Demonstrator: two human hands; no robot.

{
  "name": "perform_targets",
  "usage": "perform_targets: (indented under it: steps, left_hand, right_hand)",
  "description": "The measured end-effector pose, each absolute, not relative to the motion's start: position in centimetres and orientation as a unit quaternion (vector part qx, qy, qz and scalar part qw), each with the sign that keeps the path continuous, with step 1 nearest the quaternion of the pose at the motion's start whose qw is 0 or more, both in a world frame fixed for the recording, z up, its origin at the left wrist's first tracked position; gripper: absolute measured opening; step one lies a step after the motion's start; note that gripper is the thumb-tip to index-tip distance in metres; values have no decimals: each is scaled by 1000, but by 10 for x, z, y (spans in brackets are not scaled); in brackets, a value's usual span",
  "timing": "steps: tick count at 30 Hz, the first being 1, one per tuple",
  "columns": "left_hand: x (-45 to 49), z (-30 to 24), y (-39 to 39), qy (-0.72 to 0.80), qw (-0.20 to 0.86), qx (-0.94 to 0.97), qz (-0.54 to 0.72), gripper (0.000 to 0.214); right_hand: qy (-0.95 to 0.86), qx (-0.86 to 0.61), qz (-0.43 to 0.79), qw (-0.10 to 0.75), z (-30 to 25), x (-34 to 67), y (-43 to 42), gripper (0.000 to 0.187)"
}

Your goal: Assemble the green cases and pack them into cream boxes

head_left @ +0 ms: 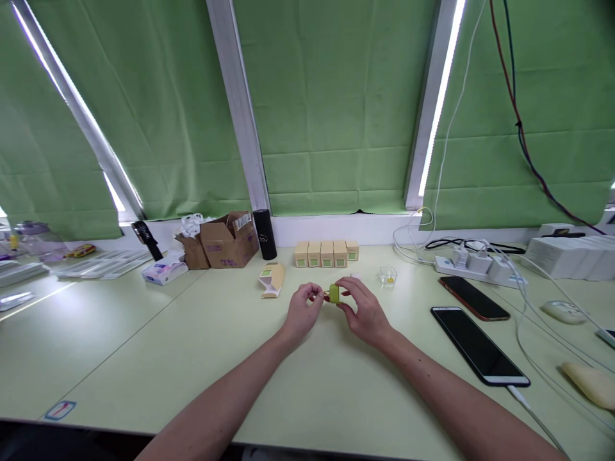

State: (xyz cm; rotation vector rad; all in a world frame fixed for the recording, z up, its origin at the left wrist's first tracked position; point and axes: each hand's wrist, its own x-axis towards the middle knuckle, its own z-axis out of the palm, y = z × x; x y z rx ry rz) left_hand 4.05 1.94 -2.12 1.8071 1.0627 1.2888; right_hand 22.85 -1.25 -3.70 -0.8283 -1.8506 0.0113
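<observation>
Above the middle of the table my right hand grips a small yellow-green block-shaped piece between thumb and fingers. My left hand is closed in a pinch at the left side of that piece, on a small gold-coloured bit too tiny to name. Just beyond my left hand lies an opened kraft paper box on its side. Farther back stands a row of several small kraft boxes with green-edged labels. Beyond my right hand sits a small clear plastic dish with something yellow in it.
On the right lie two phones, cables and a white power strip with chargers. A cardboard box, a black cylinder, a tissue pack and a black hairbrush stand at the back left.
</observation>
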Motion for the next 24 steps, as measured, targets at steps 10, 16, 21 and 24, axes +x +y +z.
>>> perform_targets:
  steps: [10,16,21,24]
  left_hand:
    - [35,-19,18,414,312,692,502,17]
    - [32,-16,9,383,228,747,493,30]
    - [35,-13,1,333,178,785,491,50]
    - [35,-13,1,323,164,795,487,50]
  right_hand:
    - [-766,-373,-42,522,-31,231,-16,55]
    - [-780,-359,-55,510,-29,230,-18,58]
    - [-795,-328,-79,504,-28,230,-17,47]
    - [-800,-319,-100,498,-27,230,-18,37]
